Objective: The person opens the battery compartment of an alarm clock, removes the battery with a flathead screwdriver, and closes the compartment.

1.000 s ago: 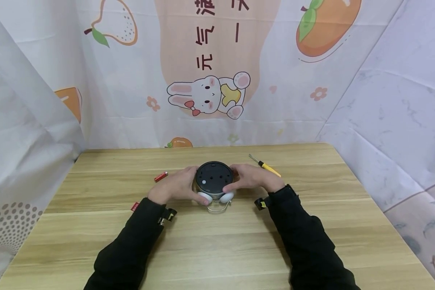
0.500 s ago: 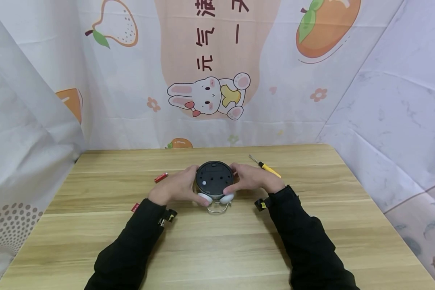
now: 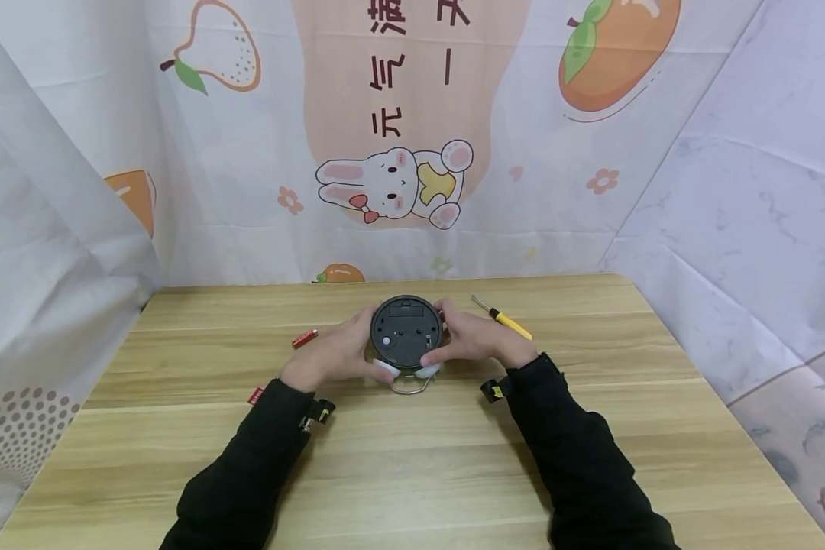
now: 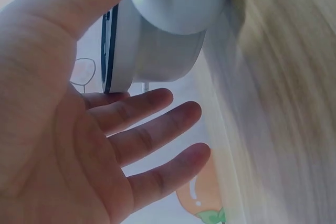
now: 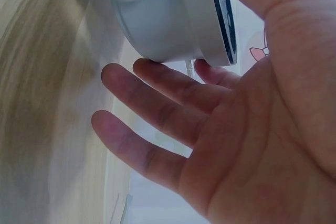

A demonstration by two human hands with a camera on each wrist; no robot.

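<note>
Between both hands is a twin-bell alarm clock (image 3: 406, 336), its round black back turned up toward the head camera. The two white bells (image 3: 426, 372) and the wire handle (image 3: 409, 389) point toward the person. My left hand (image 3: 337, 351) grips the clock's left side, thumb at one bell and fingertips at the rim. On the other side my right hand (image 3: 477, 336) holds it, thumb on the lower edge of the back. Both wrist views show the clock's pale casing (image 4: 168, 51) between thumb and fingers, with the lower fingers spread off it. The dial is hidden.
A red battery (image 3: 305, 338) lies left of the left hand. A small red piece (image 3: 255, 395) shows beside the left sleeve. To the right, a yellow-handled screwdriver (image 3: 512, 324) lies on the wooden table (image 3: 412, 473). A printed curtain (image 3: 247, 176) hangs behind the table.
Both hands have tilted the clock, so its black back faces the head camera more fully. Its top edge and handle sit slightly higher in view. The grip stays the same.
</note>
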